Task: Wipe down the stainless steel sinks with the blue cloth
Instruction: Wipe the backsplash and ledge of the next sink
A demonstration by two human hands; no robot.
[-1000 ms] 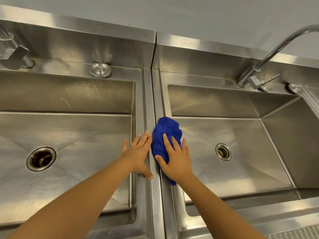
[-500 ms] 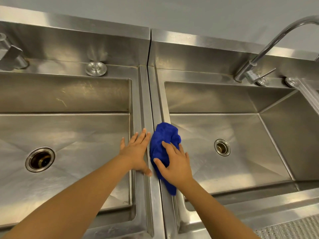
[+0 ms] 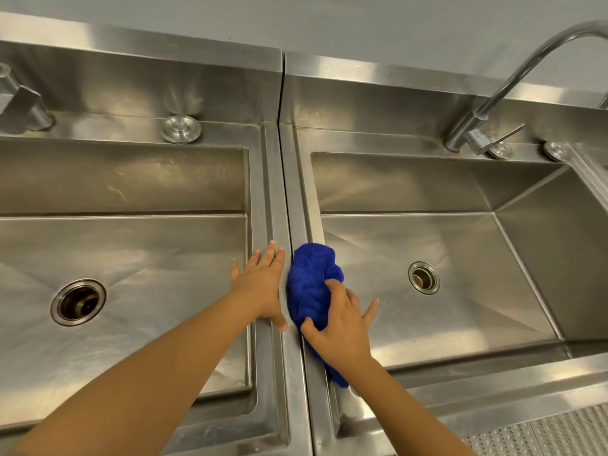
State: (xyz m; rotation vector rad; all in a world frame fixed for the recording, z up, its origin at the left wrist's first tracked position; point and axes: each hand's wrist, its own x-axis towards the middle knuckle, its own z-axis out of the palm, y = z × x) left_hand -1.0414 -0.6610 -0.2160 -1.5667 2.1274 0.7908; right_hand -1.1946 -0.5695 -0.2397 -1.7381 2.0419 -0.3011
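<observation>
Two stainless steel sinks stand side by side, the left sink (image 3: 138,255) and the right sink (image 3: 460,255), joined by a narrow divider rim (image 3: 279,192). A bunched blue cloth (image 3: 309,284) lies over the right sink's left rim, hanging partly into the basin. My right hand (image 3: 342,327) grips the cloth, fingers curled into it and the little finger spread out. My left hand (image 3: 263,284) rests flat on the left sink's right rim beside the cloth, fingers straight.
A curved tap (image 3: 500,90) with a lever rises at the right sink's back right. A round steel knob (image 3: 181,128) sits on the left sink's back ledge, with another tap base (image 3: 23,106) at far left. Each basin has a drain (image 3: 423,277), (image 3: 78,302). A perforated grate (image 3: 559,432) lies bottom right.
My right hand slid the cloth toward me along the rim and its fingers curled from flat into a grip on it. My left hand stayed on the divider.
</observation>
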